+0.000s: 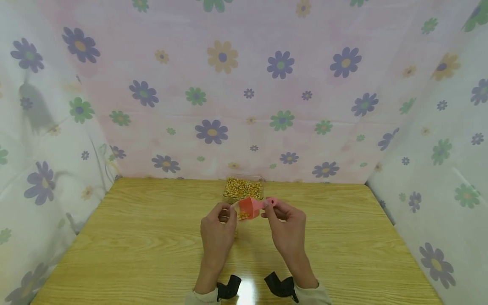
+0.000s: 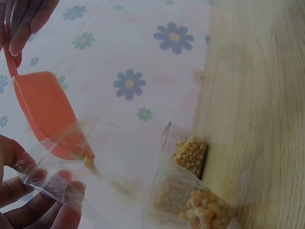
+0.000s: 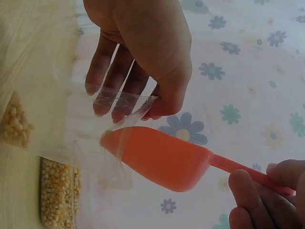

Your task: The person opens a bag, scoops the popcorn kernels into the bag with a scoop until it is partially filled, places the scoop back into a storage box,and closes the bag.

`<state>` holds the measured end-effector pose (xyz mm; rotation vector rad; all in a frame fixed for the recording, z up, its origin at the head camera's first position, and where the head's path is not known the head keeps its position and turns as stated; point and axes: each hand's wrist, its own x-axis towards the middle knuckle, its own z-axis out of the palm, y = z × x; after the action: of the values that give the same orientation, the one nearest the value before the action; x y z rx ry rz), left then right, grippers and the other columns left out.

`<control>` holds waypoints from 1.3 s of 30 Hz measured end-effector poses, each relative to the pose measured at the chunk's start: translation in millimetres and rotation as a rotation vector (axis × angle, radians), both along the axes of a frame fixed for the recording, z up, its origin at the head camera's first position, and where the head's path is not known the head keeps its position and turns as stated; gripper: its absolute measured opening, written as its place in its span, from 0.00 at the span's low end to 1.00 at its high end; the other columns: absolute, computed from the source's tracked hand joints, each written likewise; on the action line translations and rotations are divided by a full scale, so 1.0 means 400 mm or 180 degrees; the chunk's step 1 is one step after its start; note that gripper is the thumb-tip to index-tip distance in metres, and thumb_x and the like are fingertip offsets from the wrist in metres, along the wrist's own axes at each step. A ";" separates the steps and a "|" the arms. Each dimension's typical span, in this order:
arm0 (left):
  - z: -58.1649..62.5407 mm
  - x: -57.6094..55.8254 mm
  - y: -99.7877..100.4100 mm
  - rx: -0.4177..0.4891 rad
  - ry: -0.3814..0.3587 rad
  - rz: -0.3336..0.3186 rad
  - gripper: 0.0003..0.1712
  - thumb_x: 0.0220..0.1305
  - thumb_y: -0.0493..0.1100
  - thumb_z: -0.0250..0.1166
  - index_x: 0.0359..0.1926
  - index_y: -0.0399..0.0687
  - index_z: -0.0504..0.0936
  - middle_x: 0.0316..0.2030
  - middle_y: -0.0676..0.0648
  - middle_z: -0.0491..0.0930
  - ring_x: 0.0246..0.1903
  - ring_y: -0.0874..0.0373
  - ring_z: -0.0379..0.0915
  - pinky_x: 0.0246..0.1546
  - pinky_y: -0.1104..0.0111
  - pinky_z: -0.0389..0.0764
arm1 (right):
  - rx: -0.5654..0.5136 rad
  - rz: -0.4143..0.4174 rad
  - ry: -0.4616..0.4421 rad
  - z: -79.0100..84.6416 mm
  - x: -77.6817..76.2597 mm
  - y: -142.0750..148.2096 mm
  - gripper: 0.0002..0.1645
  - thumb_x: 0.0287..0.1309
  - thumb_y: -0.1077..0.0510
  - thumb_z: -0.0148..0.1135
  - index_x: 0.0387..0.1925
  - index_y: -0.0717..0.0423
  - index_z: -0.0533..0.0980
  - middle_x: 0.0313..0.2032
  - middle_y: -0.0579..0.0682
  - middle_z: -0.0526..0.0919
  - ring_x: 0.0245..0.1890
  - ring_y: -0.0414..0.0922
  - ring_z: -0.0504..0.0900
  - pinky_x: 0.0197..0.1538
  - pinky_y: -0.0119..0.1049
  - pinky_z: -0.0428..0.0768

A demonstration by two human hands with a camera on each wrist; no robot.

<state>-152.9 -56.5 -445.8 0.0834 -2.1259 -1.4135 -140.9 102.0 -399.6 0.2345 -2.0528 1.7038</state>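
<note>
My left hand (image 1: 219, 226) pinches the upper edge of a clear plastic bag (image 2: 114, 143) between thumb and fingers. Corn kernels (image 2: 206, 210) lie gathered at the bag's bottom. In my right hand (image 1: 287, 222) is the handle of a pinkish-red scoop (image 3: 164, 160), gripped by thumb and fingers. The scoop's tip reaches into the bag's mouth, tilted down toward it. A few kernels (image 1: 243, 216) show at the scoop's lip in the head view, and some blur below the tip in the left wrist view.
A clear rectangular container (image 1: 263, 192) filled with corn kernels stands at the back of the wooden table (image 1: 152, 237), close to the flowered curtain (image 1: 251, 106). Flowered cloth also hangs along both sides. Black wrist mounts (image 1: 280, 286) sit on both forearms.
</note>
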 end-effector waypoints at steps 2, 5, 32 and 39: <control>0.000 -0.001 -0.002 0.0006 0.0005 0.0008 0.07 0.65 0.37 0.66 0.29 0.47 0.84 0.22 0.50 0.85 0.21 0.62 0.80 0.25 0.68 0.81 | 0.0063 0.0014 -0.0008 0.006 0.002 -0.002 0.11 0.67 0.60 0.66 0.43 0.65 0.87 0.33 0.58 0.90 0.28 0.47 0.89 0.14 0.27 0.67; 0.002 -0.002 -0.006 0.0006 0.0009 0.0023 0.06 0.65 0.37 0.67 0.29 0.47 0.84 0.22 0.50 0.85 0.21 0.62 0.80 0.26 0.67 0.81 | 0.0136 0.0050 0.0040 0.010 -0.002 -0.002 0.10 0.67 0.61 0.66 0.43 0.65 0.87 0.33 0.57 0.90 0.27 0.49 0.89 0.15 0.27 0.69; -0.001 -0.001 -0.009 0.0222 -0.0133 -0.0051 0.07 0.66 0.38 0.66 0.29 0.51 0.85 0.22 0.54 0.84 0.22 0.64 0.80 0.28 0.67 0.82 | -0.0079 -0.0391 0.0148 -0.125 -0.246 0.025 0.13 0.68 0.63 0.64 0.41 0.73 0.85 0.35 0.67 0.88 0.27 0.37 0.88 0.30 0.29 0.83; -0.001 0.002 -0.005 0.0190 -0.0112 -0.0059 0.08 0.66 0.38 0.66 0.29 0.50 0.85 0.21 0.54 0.83 0.21 0.64 0.80 0.29 0.67 0.83 | -0.0087 -0.0536 0.0020 -0.194 -0.280 0.012 0.13 0.69 0.62 0.64 0.39 0.70 0.86 0.32 0.65 0.89 0.31 0.64 0.87 0.22 0.24 0.73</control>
<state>-152.1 -58.6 -446.2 0.1127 -2.1180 -1.4970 -252.8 106.6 -477.3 0.0561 -1.9833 1.6253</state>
